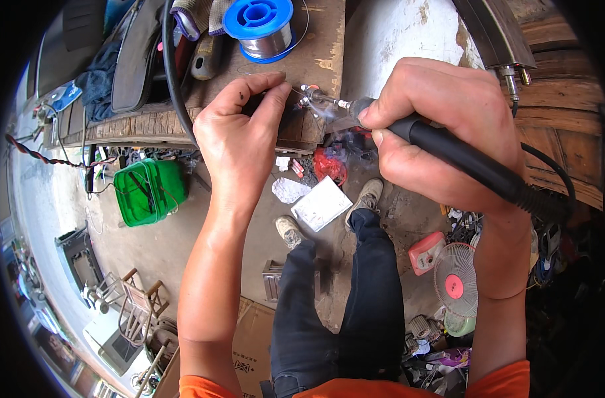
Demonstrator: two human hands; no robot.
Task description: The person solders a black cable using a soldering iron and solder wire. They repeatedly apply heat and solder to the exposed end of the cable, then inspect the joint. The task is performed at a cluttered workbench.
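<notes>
Right hand point(448, 129) grips black pen-shaped soldering iron point(465, 159); left hand point(239, 129) pinches what's likely thin silver wire point(296, 89). Small metallic part point(310, 95) at brown wooden surface point(323, 40) edge. Soldering, I'd say; next wants steady feed.

Matt plastic handle point(463, 158), wooden bench point(323, 23) (rough)

The person is wearing an orange top point(355, 390), with short sleeves point(504, 381) that are leaving the forearms point(213, 285) bare. The left hand point(239, 129) and right hand point(448, 126) are going bare too, a small dark spot point(241, 95) showing near the left index finger's base. Long dark trousers point(372, 292) are covering the legs, and pale shoes point(289, 232) are showing darker, dirty-looking patches.
</notes>
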